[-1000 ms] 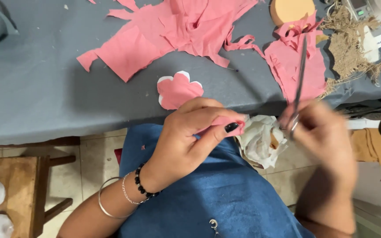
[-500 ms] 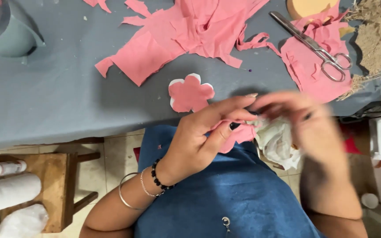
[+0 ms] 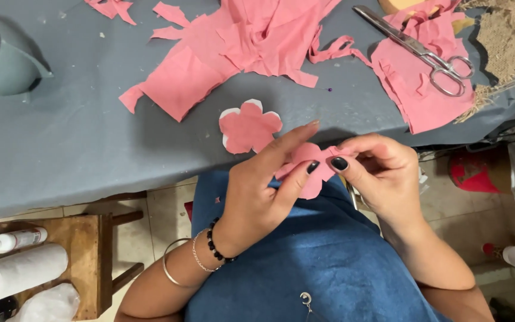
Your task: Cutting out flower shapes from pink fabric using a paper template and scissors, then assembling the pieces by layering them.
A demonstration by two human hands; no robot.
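A small pink fabric flower piece (image 3: 309,169) is held in the air just off the near edge of the desk (image 3: 61,149), above the person's blue-clad lap (image 3: 323,256). Both hands pinch it: the left hand (image 3: 263,191) has its thumb and fingers pressed together on the left part of the piece, and the right hand (image 3: 382,173) nips the upper right edge between thumb and forefinger — the dark-painted nails meet almost tip to tip over the cloth. On the desk just beyond the hands, close to the near edge, lies a cut pink flower shape (image 3: 249,126) with a paler layer showing under its petals. Further back, toward the far edge, a large crumpled heap of pink fabric scraps (image 3: 239,42) spreads over the grey surface. At the far right corner a pair of metal scissors (image 3: 418,50) rests on another pink fabric piece (image 3: 424,95), beside a tuft of burlap (image 3: 505,42). A teal container (image 3: 1,59) stands at the far left corner. Below the desk on the left, a wooden stool (image 3: 84,250) carries a paper roll (image 3: 19,274) and a small white bottle (image 3: 13,240).
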